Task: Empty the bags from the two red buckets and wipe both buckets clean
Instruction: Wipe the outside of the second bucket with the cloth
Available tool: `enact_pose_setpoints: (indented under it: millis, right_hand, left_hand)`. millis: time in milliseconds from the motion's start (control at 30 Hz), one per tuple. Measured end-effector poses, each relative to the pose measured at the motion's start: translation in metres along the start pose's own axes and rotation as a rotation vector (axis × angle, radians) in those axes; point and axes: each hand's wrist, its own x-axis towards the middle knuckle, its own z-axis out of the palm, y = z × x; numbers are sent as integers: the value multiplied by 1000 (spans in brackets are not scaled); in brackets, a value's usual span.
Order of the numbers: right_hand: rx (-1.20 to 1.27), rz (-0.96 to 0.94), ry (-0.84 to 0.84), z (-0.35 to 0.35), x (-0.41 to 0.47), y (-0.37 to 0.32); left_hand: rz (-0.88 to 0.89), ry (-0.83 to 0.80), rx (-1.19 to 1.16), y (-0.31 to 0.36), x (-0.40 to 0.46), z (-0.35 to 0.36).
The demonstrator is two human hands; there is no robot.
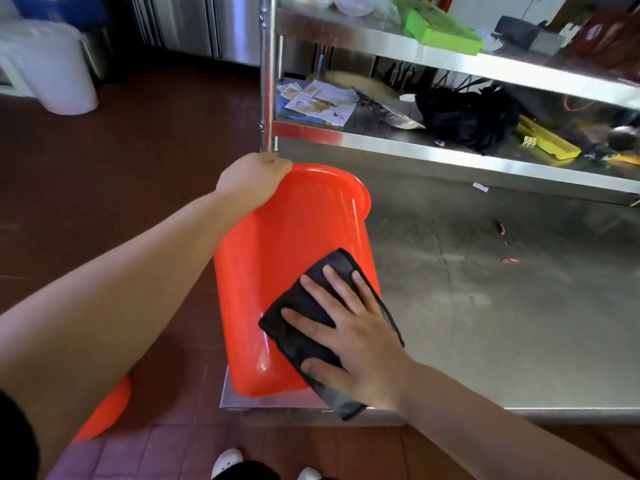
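The rim of a red bucket (291, 258) is gripped by the left hand (251, 183), fingers curled over its edge. A dark cloth (311, 306) is pressed flat against the bucket's side by the right hand (349, 337), fingers spread straight. The bucket is tilted on the steel shelf (485, 306). A second bucket (107, 410) is partly seen under the left forearm. No writing can be read.

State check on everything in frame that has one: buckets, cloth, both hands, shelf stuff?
red bucket: tilted on its side on the steel shelf, no bag visible
dark cloth: folded, pressed flat on the bucket's outer wall
left hand: grips the bucket rim
right hand: fingers spread flat on the cloth
second red bucket: mostly hidden behind the left arm, state unclear
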Motion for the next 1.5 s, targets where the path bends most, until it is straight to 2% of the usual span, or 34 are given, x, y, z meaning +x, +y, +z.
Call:
enact_pose_setpoints:
  millis: [133, 300, 433, 567, 733, 833, 933, 1000, 1100, 1300, 1433, 1500]
  right_hand:
    - [36, 31, 36, -2, 24, 11]
    - [195, 254, 98, -14, 87, 54]
    - [354, 410, 129, -19, 116, 85]
    - [285, 390, 111, -15, 111, 74]
    - [169, 226, 88, -10, 58, 38]
    - [181, 149, 71, -4, 18, 19]
    - [204, 76, 57, 1, -8, 3]
    - [213, 58, 53, 2, -10, -1]
    - [185, 51, 43, -1, 0, 1]
    - [265, 206, 79, 0, 43, 20]
    - [266, 323, 111, -9, 86, 51]
    - [302, 409, 111, -15, 104, 71]
  left_hand:
    - [-80, -26, -69, -7, 5, -3]
    - [-45, 1, -127, -12, 4, 1]
    - [-90, 7, -229, -13, -3, 1]
    - [-123, -28, -355, -21, -7, -1]
    - [-114, -22, -409, -37, -10, -3]
    - [-155, -14, -487, -42, -11, -6]
    - [-152, 54, -424, -30, -8, -8]
    - [-128, 19, -356, -17, -5, -8]
    - [-223, -37, -308, -10, -2, -10]
    - [-265, 31, -405, -29, -4, -16]
    - [-265, -12, -592, -32, -4, -11]
    - [-263, -32, -610, -34, 0, -4]
